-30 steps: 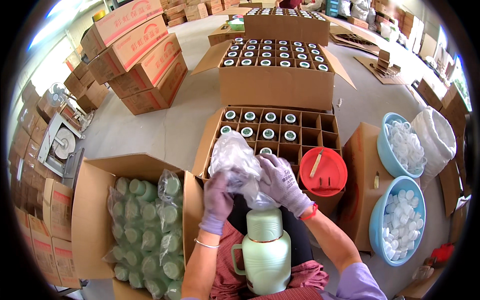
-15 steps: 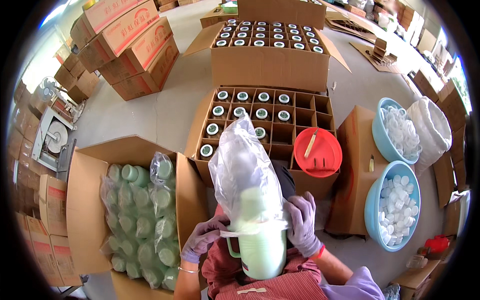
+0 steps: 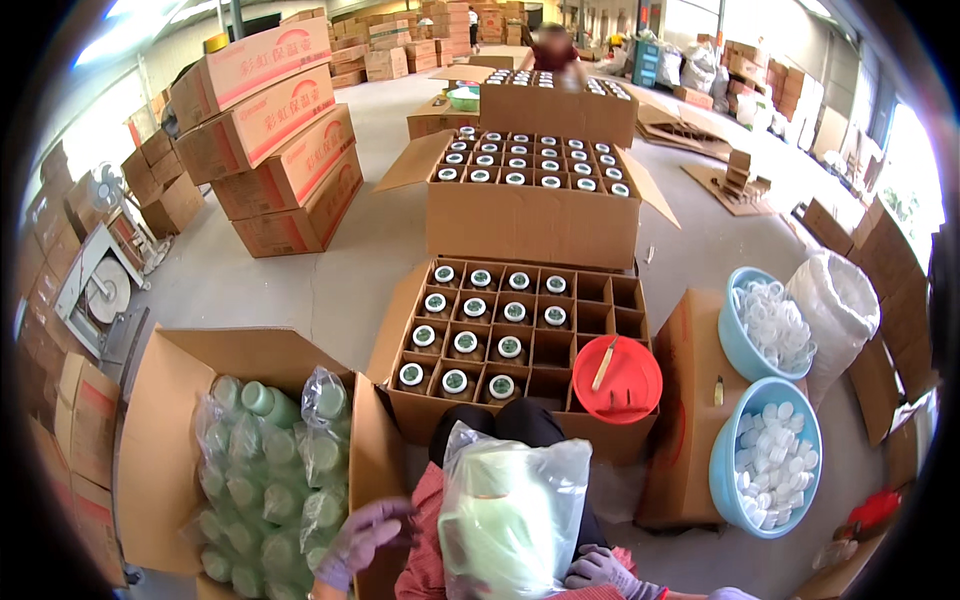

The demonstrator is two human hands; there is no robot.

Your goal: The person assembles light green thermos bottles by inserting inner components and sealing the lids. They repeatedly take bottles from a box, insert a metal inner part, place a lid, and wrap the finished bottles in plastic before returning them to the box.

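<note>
A pale green thermos jug [image 3: 500,520] rests on my lap inside a clear plastic bag [image 3: 565,480]. My left hand [image 3: 368,535], in a purple-grey glove, is raised to the left of the jug. Its fingers are apart, slightly blurred, and hold nothing. Low on the jug's right side, my gloved right hand [image 3: 600,570] lies against the bag's edge with its fingers stretched toward it. To my left stands an open carton [image 3: 365,450] of green jugs [image 3: 280,450], several of them in clear bags.
Before me is a divided carton [image 3: 400,385] of white-capped bottles, with a red dish [image 3: 640,375] holding a knife [image 3: 603,365] on its corner. At right are two blue basins [image 3: 722,480] of white parts. Stacked cartons [image 3: 270,170] stand far left; a person [image 3: 555,60] is at the back.
The bag, which stood up high above the jug, now lies down around it. My left hand has let go of the bag's rim and moved left. My right hand has moved lower. The view has tilted up.
</note>
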